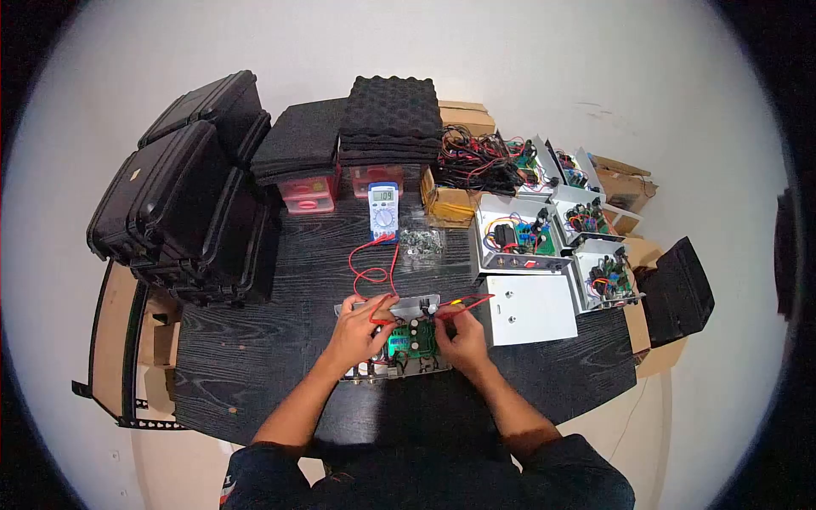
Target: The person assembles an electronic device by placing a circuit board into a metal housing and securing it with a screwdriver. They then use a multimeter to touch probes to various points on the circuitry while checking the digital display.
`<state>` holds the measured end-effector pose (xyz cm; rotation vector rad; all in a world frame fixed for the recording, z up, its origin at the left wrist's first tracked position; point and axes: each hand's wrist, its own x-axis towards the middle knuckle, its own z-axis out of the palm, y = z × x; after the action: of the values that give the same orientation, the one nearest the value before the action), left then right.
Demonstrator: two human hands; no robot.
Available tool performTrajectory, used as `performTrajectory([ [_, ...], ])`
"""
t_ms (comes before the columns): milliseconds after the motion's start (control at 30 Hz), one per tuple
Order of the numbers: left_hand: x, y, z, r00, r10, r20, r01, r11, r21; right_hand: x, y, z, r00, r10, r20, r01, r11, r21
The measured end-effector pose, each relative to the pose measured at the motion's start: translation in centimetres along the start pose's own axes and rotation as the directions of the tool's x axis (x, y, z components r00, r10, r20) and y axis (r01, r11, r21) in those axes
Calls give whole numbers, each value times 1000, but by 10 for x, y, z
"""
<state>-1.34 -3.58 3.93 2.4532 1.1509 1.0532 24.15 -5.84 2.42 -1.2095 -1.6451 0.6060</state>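
An opened device housing (437, 366) with a green circuit board (422, 338) lies on the table in front of me. My left hand (360, 333) is closed at its left side, with a red test lead (393, 279) running into the fingers. At the board's right edge, my right hand (463, 340) pinches a red lead (478, 299) that loops out to the right and has a yellow piece on it. The fingers hide the tips of both leads. Beyond the housing lies a blue-and-white multimeter (384, 217); its display seems to read 109.
Beside the meter is a clear bag of small parts (422, 248). A white panel (531, 310) and several open housings (520, 234) with wired boards stand at right. Black hard cases (170, 187) stack up at left. Foam sheets (390, 110) rest on red drawers (308, 194) behind.
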Motion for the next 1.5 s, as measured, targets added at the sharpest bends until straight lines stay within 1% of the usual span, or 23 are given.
performTrajectory([
  [67,0,1,-1,1000,-7,1,7,1000,-11,1,4,1,999,-53,-11,52,998,-17],
  [167,0,0,0,1000,-6,-1,6,1000,-11,-1,2,-1,999,26,24,-25,999,-27],
  [267,0,0,-1,1000,-4,3,4,1000,-10,0,-1,-1,999,39,28,-39,999,-7],
  [367,0,-1,0,1000,1,2,-1,1000,-4,-2,4,0,999,41,35,-40,999,-33],
  [467,0,-1,-1,1000,-1,8,1,1000,-13,-3,11,3,999,45,28,-45,999,-2],
  [567,0,-1,-1,1000,-4,13,4,1000,-9,-2,13,4,1000,-17,15,18,999,-33],
  [767,-1,-1,0,1000,0,20,0,1000,-4,-2,-1,0,998,64,7,-65,997,47],
  [867,-1,-2,-1,1000,22,17,-22,1000,13,-5,10,3,998,63,17,-63,998,29],
  [967,0,0,-1,1000,25,13,-25,1000,17,-4,14,6,1000,26,-9,-26,999,38],
  [1067,-1,-1,0,1000,25,3,-25,999,30,-4,9,1,998,61,16,-61,998,-16],
  [1167,0,-2,1,1000,25,-3,-25,1000,11,-4,11,2,999,44,5,-44,999,0],
  [1267,-1,-2,1,1000,28,0,-28,1000,9,-4,11,1,996,82,24,-81,996,-22],
  [1367,-1,-3,1,1000,22,-4,-22,1000,2,-2,5,0,1000,-9,-1,9,998,-66],
  [1500,0,-1,-2,1000,13,7,-13,1000,6,-2,4,1,1000,21,-14,-21,1000,-9],
])
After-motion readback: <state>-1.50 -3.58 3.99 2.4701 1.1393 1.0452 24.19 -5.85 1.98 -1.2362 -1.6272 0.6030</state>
